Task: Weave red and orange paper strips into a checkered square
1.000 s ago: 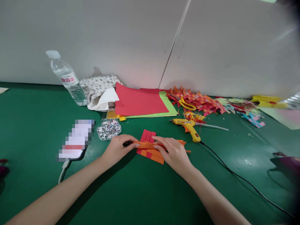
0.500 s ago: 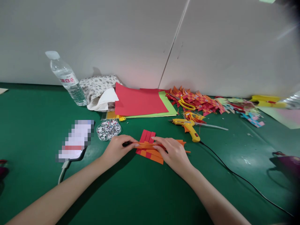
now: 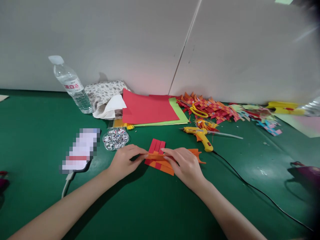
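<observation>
On the bottle (image 3: 72,87) at 10 o'clock, you can read "白水" in red on the label; the character before it curves partly out of sight, and the small line above is too tiny to make out. The phone (image 3: 81,146) screen at 9 o'clock is blurred into blocks.

Your paper weave (image 3: 158,165) is orange and red, checkered where the strips cross, with loose red ends fanning toward 12 and orange ends poking out at 3, past your right hand (image 3: 186,163). It rests on the green table (image 3: 140,206), between your two hands. Along its middle, an orange strip (image 3: 155,156) stands raised. Your left hand (image 3: 127,160) pinches that strip's 9 o'clock end, thumb and fingertips together; your right thumb and fingers are clamped on it farther toward 3, covering part of the weave. The glue gun (image 3: 200,135) lies near, at 2 o'clock.
</observation>
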Tool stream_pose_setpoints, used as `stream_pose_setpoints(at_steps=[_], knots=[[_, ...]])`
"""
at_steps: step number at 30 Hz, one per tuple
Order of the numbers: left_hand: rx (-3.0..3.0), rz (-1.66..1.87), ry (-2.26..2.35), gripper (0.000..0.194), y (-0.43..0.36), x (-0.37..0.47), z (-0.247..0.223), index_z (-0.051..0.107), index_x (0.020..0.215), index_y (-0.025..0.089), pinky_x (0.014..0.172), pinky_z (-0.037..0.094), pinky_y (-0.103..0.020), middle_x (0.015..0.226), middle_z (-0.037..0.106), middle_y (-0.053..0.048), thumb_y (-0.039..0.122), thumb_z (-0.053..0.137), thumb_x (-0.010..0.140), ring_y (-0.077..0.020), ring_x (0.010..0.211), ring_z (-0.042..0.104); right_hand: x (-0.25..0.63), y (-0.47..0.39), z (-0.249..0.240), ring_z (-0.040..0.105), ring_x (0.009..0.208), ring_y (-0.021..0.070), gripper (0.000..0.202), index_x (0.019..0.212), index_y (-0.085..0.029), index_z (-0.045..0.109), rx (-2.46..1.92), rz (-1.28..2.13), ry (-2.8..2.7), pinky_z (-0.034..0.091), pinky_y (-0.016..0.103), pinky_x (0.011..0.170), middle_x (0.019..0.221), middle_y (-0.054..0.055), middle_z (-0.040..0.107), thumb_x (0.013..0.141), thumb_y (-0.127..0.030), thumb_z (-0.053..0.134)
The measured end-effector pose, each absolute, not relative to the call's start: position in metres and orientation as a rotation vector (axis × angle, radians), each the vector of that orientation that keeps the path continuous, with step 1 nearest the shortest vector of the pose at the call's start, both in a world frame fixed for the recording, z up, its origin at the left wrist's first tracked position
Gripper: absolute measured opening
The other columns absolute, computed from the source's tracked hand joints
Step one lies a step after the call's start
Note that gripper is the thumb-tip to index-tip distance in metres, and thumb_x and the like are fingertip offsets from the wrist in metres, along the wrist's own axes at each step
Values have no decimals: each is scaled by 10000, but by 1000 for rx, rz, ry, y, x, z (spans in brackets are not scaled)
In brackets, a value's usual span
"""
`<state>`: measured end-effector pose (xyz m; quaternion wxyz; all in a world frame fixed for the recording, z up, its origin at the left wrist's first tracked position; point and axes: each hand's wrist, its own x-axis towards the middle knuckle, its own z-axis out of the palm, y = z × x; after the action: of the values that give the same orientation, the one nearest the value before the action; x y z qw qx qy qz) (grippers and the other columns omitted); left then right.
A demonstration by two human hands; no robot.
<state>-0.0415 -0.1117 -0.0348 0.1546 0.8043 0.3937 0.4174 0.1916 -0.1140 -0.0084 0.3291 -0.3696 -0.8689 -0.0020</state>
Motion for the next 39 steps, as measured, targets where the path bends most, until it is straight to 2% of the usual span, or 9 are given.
stream_pose_setpoints(at_steps=[4, 10, 13, 18, 26, 29, 32, 39], knots=[[2439, 1210, 1110, 98, -114, -39, -31, 646, 899, 183, 652, 484, -257, 797, 693, -27, 176, 606, 810, -136, 718, 614, 188, -118, -4, 591, 664, 147, 308, 1086, -195, 575, -886, -88, -2274, 445, 284, 638, 728, 24, 672, 842, -39, 470], [2612, 1189, 1069, 92, -117, -36, -31, 630, 899, 176, 648, 482, -257, 808, 688, -28, 193, 609, 811, -138, 725, 613, 182, -124, -3, 622, 744, 163, 320, 1074, -181, 576, -773, -77, -2343, 469, 302, 662, 816, 37, 695, 832, -20, 443], [2646, 1225, 1070, 25, -118, -35, -32, 626, 823, 170, 618, 469, -245, 734, 681, -12, 172, 603, 812, -127, 674, 605, 181, -125, -5, 625, 739, 158, 313, 1070, -183, 576, -767, -79, -2350, 483, 307, 688, 807, 36, 694, 832, -29, 443], [2690, 1245, 1037, 126, -118, -35, -31, 612, 689, 166, 564, 438, -229, 643, 656, 4, 134, 591, 809, -112, 608, 578, 182, -125, -7, 634, 747, 146, 335, 1053, -188, 578, -798, -95, -2332, 482, 330, 789, 814, 28, 698, 806, 0, 451], [2635, 1272, 1034, 34, -117, -34, -32, 635, 816, 180, 619, 480, -238, 745, 693, -7, 157, 615, 800, -124, 676, 608, 184, -124, -12, 637, 761, 128, 326, 1078, -208, 560, -849, -32, -2334, 450, 365, 904, 831, 15, 696, 828, -24, 460], [2592, 1165, 1092, 75, -116, -33, -31, 644, 869, 180, 655, 496, -256, 786, 694, -24, 217, 607, 815, -138, 722, 616, 183, -122, -17, 633, 717, 124, 272, 1071, -206, 557, -912, 19, -2331, 457, 363, 899, 800, 9, 695, 851, -68, 479], [2604, 1114, 1080, 117, -116, -32, -30, 654, 918, 195, 665, 503, -255, 832, 698, -25, 238, 601, 822, -138, 747, 621, 183, -120, -20, 646, 756, 136, 235, 1083, -217, 548, -960, 63, -2321, 461, 367, 907, 831, 15, 702, 874, -129, 488], [2690, 1183, 1000, 113, -116, -34, -30, 679, 894, 220, 653, 499, -232, 852, 704, -15, 198, 591, 828, -120, 736, 630, 184, -120, -19, 657, 818, 152, 261, 1109, -222, 539, -987, 61, -2333, 459, 381, 922, 868, 18, 705, 863, -142, 503]])
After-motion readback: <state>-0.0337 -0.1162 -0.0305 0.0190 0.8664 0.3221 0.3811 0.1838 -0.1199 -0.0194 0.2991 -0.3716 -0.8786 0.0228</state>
